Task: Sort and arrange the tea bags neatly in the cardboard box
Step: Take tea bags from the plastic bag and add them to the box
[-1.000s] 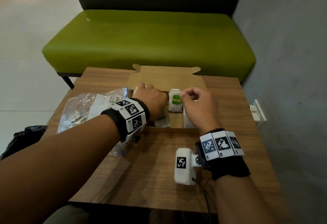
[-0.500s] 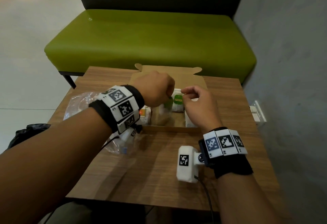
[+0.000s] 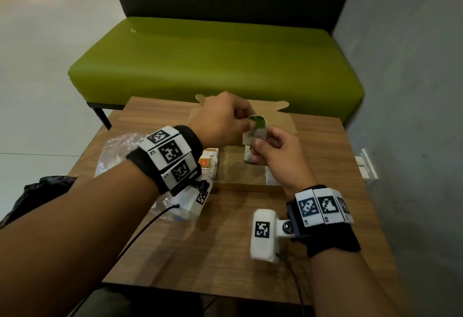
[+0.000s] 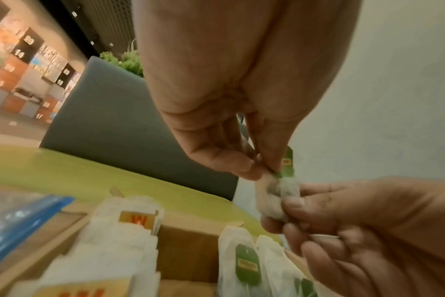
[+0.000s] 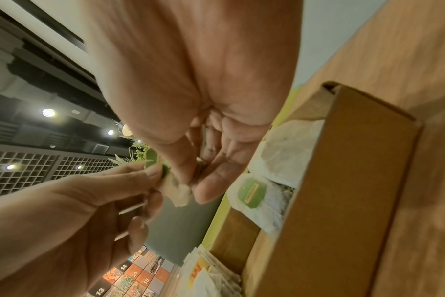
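Fingers of the left hand are pinched on the green tag of a tea bag, whose pouch is pinched by the right hand above the cardboard box on the desk. Other tea bags are stood inside the box.

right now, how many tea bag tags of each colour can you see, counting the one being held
green tags: 3, one on the held tea bag, two in the cardboard box
orange-yellow tags: 2, both in the box
total: 5 tags showing; other bags may hide theirs
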`<action>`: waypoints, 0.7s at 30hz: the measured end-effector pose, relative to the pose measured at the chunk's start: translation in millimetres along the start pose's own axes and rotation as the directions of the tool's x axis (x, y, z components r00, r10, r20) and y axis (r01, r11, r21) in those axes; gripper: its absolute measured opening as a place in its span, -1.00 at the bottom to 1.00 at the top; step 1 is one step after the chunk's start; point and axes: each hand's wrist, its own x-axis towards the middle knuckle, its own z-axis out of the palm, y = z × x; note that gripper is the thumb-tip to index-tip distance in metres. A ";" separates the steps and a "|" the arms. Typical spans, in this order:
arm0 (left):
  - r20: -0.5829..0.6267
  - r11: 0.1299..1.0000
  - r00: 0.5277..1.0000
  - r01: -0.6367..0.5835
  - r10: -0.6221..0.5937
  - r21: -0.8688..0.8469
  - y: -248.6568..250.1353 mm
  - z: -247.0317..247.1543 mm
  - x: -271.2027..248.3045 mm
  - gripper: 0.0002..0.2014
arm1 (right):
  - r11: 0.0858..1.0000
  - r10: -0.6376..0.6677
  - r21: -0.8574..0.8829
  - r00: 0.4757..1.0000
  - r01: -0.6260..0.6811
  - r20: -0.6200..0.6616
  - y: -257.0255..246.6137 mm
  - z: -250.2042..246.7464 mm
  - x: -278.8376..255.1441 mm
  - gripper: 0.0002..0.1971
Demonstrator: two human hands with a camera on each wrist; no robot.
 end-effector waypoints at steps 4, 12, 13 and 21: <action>-0.004 1.000 1.000 0.015 -0.015 0.015 -3.1 6.5 0.5 -0.91 | 0.998 0.002 -0.057 0.999 -0.004 -0.048 1.3 -1.2 0.2 -0.80; 0.252 0.975 0.948 0.159 -0.196 0.158 1.2 22.4 9.2 -0.89 | 0.974 -0.039 -0.223 0.956 -0.027 -0.289 6.3 -14.3 2.3 -0.91; 0.288 0.972 0.932 0.185 -0.220 0.145 1.2 26.4 10.5 -0.89 | 0.975 -0.027 -0.219 0.955 -0.040 -0.296 5.9 -15.2 1.9 -0.92; 0.194 0.962 0.949 0.217 -0.247 0.164 0.3 43.3 13.2 -0.91 | 0.978 -0.006 -0.201 0.947 -0.062 -0.320 5.2 -19.8 0.0 -0.93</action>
